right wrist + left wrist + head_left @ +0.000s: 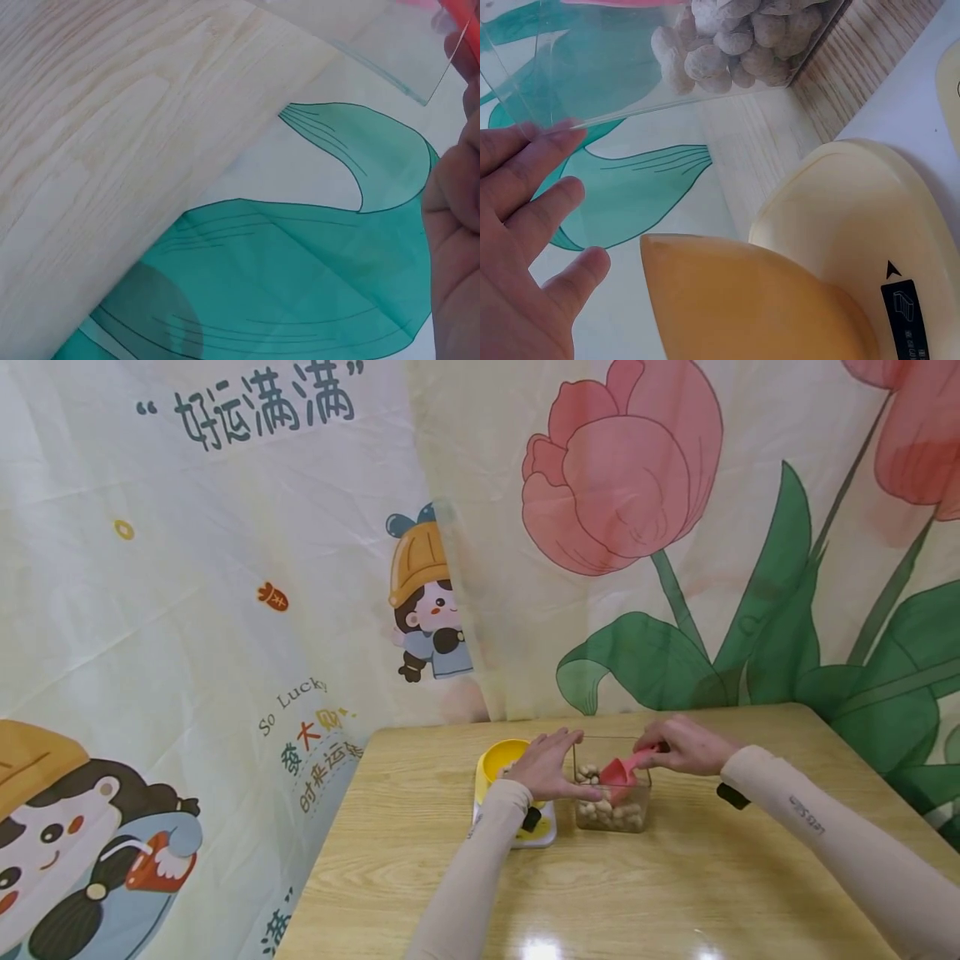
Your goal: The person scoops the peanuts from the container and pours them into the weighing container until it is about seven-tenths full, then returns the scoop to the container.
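A clear box point(611, 817) holding peanuts in their shells point(742, 45) stands on the table. My right hand point(686, 747) grips the handle of a pink scoop point(617, 775), whose bowl is inside the box over the peanuts. Along the box's left side, my left hand point(543, 768) spreads its fingers, the thumb reaching across the front. In the left wrist view, two fingertips point(568, 135) touch the box's rim while the other fingers stand apart from it. Left of the box is a yellow bowl point(501, 755) on a small white and yellow scale point(547, 837), partly hidden by the left hand.
The box and scale stand close together on a wood-grain table point(420, 860). Behind and to the left hangs a printed cloth point(495, 610) with tulips and cartoon figures. Dark wrist devices point(732, 795) sit at both sleeves.
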Action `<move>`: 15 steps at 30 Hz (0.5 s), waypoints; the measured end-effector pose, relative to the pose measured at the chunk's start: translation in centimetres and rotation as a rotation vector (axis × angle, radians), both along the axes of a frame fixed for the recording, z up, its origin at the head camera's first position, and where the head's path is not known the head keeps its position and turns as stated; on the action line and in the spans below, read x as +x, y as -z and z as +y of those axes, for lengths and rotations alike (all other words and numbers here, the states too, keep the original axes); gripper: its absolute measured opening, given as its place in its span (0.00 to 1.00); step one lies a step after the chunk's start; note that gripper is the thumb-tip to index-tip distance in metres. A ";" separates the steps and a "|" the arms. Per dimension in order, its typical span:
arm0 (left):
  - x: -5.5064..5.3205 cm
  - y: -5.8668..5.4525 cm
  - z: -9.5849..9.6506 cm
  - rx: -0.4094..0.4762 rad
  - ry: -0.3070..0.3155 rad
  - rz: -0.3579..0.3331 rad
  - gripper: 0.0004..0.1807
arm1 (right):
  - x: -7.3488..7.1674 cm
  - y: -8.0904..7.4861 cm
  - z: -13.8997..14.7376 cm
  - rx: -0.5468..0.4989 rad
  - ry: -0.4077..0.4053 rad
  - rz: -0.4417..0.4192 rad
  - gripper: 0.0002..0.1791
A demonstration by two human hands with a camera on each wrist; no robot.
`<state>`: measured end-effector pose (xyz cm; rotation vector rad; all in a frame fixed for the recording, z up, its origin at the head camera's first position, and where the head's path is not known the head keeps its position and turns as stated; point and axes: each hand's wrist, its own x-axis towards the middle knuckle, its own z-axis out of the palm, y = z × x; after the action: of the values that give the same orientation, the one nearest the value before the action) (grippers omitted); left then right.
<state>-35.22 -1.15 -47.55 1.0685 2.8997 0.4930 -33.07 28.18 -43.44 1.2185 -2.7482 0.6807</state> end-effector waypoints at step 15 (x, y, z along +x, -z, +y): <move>0.2 0.1 0.1 0.014 -0.012 -0.005 0.61 | 0.4 1.0 -0.1 -0.066 0.012 -0.010 0.08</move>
<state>-35.06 -1.07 -47.61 1.0510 2.9039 0.5160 -32.70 28.12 -44.48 1.1873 -2.7157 0.7717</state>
